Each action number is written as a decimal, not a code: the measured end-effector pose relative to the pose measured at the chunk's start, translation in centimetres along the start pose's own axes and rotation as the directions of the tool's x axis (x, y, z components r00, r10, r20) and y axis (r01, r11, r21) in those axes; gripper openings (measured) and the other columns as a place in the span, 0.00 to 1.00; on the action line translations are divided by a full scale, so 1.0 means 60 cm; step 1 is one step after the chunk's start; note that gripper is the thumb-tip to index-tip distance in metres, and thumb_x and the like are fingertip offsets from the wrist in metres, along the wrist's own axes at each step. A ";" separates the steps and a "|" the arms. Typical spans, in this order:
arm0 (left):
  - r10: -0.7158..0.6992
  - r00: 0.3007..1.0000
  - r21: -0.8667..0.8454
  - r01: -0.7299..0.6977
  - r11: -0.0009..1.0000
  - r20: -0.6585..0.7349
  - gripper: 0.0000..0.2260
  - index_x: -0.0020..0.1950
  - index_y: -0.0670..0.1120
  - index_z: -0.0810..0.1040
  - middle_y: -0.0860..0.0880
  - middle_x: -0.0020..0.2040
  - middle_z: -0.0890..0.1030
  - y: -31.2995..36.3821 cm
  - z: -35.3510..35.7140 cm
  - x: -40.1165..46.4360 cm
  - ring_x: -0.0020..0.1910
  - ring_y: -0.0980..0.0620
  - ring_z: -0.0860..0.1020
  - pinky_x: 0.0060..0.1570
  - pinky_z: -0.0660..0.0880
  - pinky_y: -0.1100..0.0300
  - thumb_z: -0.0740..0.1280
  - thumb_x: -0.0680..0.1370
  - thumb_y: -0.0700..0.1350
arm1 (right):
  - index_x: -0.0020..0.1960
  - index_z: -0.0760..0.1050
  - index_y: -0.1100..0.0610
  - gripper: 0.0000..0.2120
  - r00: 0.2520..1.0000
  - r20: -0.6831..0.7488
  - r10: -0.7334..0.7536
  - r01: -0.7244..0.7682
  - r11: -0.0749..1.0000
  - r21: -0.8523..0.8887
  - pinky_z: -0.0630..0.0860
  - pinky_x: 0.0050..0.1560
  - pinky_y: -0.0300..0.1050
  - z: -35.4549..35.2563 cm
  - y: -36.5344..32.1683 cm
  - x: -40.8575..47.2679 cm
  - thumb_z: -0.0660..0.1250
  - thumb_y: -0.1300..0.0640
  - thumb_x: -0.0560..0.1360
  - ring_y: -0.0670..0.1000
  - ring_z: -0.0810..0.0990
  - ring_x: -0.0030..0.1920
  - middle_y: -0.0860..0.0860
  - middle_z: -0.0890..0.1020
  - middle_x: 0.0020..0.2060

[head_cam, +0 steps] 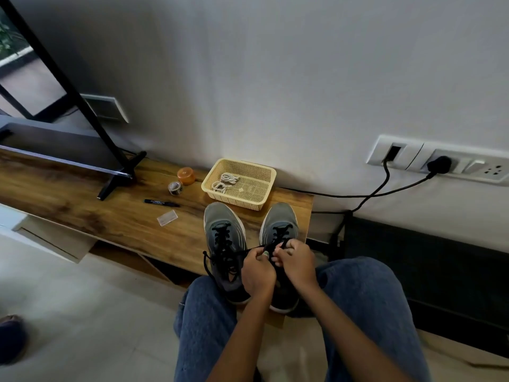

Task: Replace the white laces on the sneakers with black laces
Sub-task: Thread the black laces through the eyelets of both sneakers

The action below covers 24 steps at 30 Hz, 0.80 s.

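Both hands, left [257, 271] and right [296, 261], pinch the black lace [268, 247] over the right sneaker [279, 224].

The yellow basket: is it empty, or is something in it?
Not empty. The yellow basket holds the white laces, bunched at its left side; the remaining floor is bare.

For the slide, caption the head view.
Both hands pinch the black lace over the right sneaker; white laces lie in the basket.

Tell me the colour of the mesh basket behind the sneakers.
Pale yellow, cream-like; the basket shows clearly in the head view, the only one given.
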<state>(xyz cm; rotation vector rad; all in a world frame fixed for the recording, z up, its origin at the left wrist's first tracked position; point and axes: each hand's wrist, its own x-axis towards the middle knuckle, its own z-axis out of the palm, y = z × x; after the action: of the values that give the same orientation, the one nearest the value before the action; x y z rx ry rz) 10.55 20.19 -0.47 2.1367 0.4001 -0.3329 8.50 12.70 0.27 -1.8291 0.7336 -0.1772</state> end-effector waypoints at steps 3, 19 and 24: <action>-0.007 1.000 -0.016 0.007 1.000 0.011 0.12 0.61 0.49 0.79 0.47 0.57 0.81 0.001 0.001 0.001 0.54 0.46 0.77 0.43 0.68 0.59 0.59 0.82 0.43 | 0.38 0.74 0.67 0.10 0.997 -0.068 -0.029 0.025 0.998 -0.050 0.78 0.33 0.36 0.012 0.006 -0.003 0.67 0.63 0.76 0.44 0.81 0.32 0.55 0.82 0.31; 0.120 0.992 0.002 -0.120 0.993 0.047 0.11 0.61 0.49 0.78 0.49 0.56 0.82 -0.007 -0.005 -0.005 0.55 0.49 0.78 0.48 0.71 0.57 0.62 0.81 0.46 | 0.34 0.71 0.58 0.14 0.976 -0.218 -0.001 -0.072 0.943 -0.326 0.61 0.29 0.42 0.035 0.000 -0.009 0.66 0.56 0.77 0.49 0.73 0.32 0.50 0.74 0.29; 0.165 0.985 0.040 -0.167 0.985 0.053 0.14 0.62 0.49 0.78 0.48 0.58 0.81 -0.010 -0.005 -0.004 0.55 0.48 0.78 0.45 0.67 0.60 0.55 0.83 0.45 | 0.33 0.69 0.54 0.14 0.982 -0.188 -0.012 -0.053 0.940 -0.338 0.61 0.29 0.41 0.031 0.004 -0.001 0.67 0.56 0.76 0.49 0.74 0.34 0.49 0.76 0.30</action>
<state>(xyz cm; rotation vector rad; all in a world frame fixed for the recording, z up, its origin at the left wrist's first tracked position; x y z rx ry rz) 10.11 20.71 -0.68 2.1840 0.1863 -0.3007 9.21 14.18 -0.66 -2.1551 0.9629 -0.2216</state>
